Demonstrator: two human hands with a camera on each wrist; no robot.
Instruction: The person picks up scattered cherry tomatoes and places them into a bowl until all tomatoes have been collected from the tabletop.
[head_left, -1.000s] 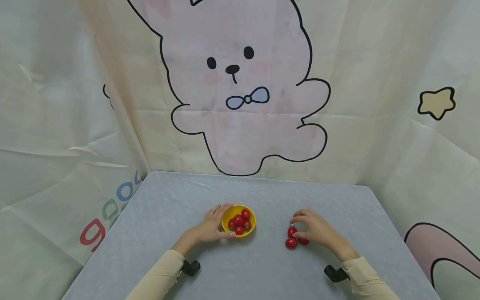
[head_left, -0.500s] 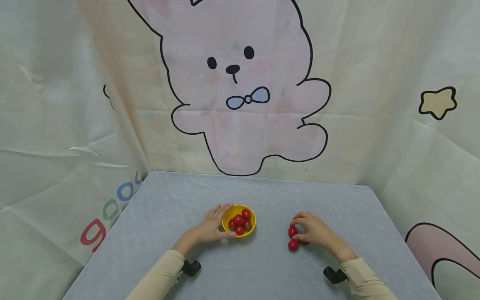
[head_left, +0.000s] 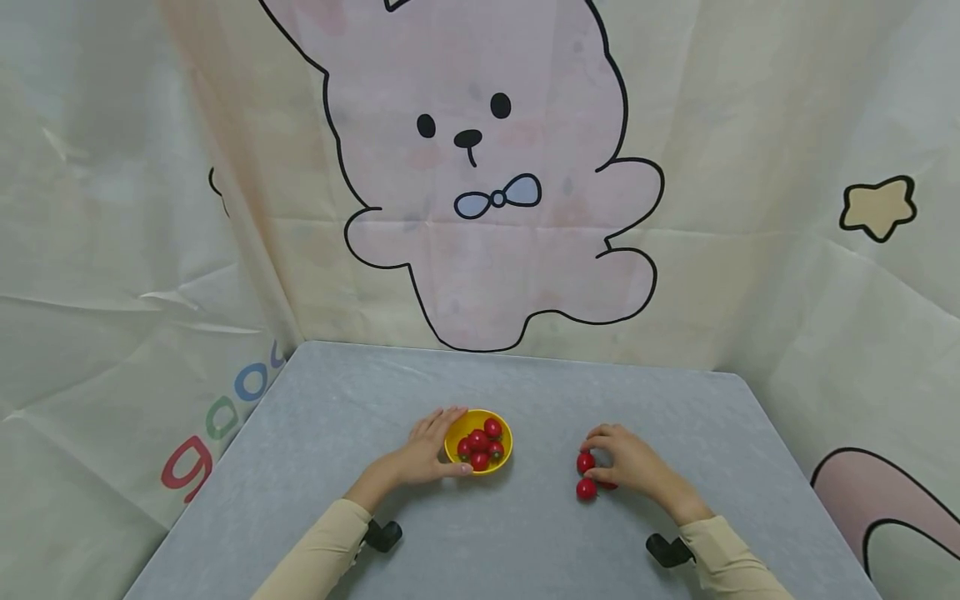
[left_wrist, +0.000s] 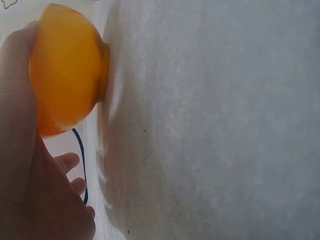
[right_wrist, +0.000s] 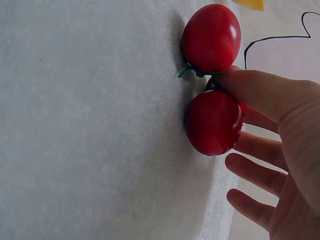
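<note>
My left hand grips the yellow bowl by its side, thumb at the near rim and fingers at the far rim. Several red cherry tomatoes lie inside it. In the left wrist view the bowl stands upright on its foot. At the right, my right hand has thumb and forefinger around a cherry tomato. A second tomato lies just nearer, and a third is partly under the hand. The right wrist view shows two tomatoes in front, largely hiding the pinched one.
Both hands work over a table with a grey cloth. Behind it hangs a pale curtain printed with a cartoon animal. Dark wrist mounts sit on both forearms.
The right hand's fingers have closed in around the far tomato. The nearest tomato has shifted slightly to the right and turned. The left hand and bowl stay put.
</note>
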